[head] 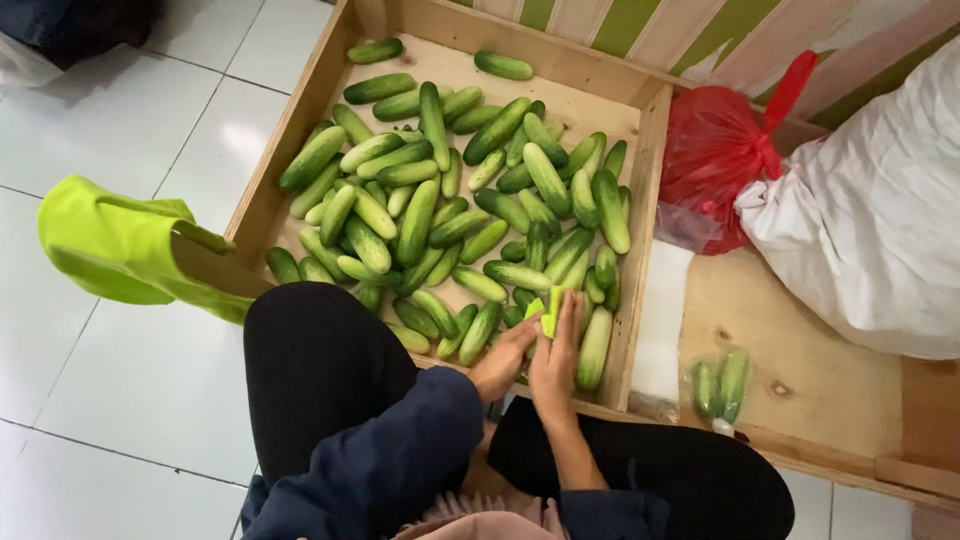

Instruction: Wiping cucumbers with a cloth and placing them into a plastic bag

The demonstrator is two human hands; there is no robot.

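Both hands pinching a small yellow-green piece over the crate.
Left hand point(503, 362) and right hand point(556, 360) pinch the piece point(549, 312) at their fingertips; it looks light, soft; cucumbers point(450, 210) just beyond seem firm, best gripped mid-length.

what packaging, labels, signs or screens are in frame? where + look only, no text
No labels, signs or screens visible.
Red plastic bag: right of the wooden crate, knotted, crumpled, translucent.
White sack: far right, large, bulging, creased.
Clear bag of cucumbers: on the wooden board right of the crate, small, holding green cucumbers.
Yellow-green bag: left of the crate, above the tiled floor.
Left hand and right hand: on a small yellow-green piece at the crate's near edge.
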